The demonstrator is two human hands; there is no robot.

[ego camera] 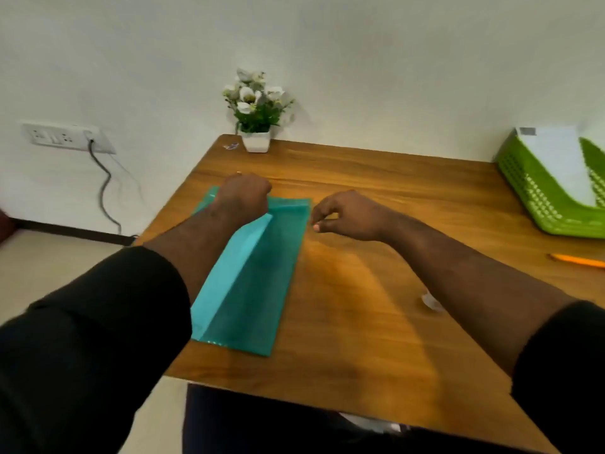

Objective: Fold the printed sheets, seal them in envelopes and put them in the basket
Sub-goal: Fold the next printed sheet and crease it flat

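A long teal envelope (258,280) lies on the wooden table (376,290), running away from me, with a lighter flap folded along its left side. My left hand (242,199) is curled into a fist and rests on the envelope's far end; its fingers are hidden, so I cannot see whether they grasp the edge. My right hand (350,216) hovers just right of the envelope's far right corner, fingers loosely curled, fingertips close to the edge and nothing visible between them. The green basket (537,198) stands at the table's far right with white paper (559,158) inside.
A small white pot of white flowers (256,126) stands at the table's far edge by the wall. An orange pencil (576,260) lies at the right. A pale scrap (432,303) lies beside my right forearm. A wall socket with a cable (65,137) is at the left.
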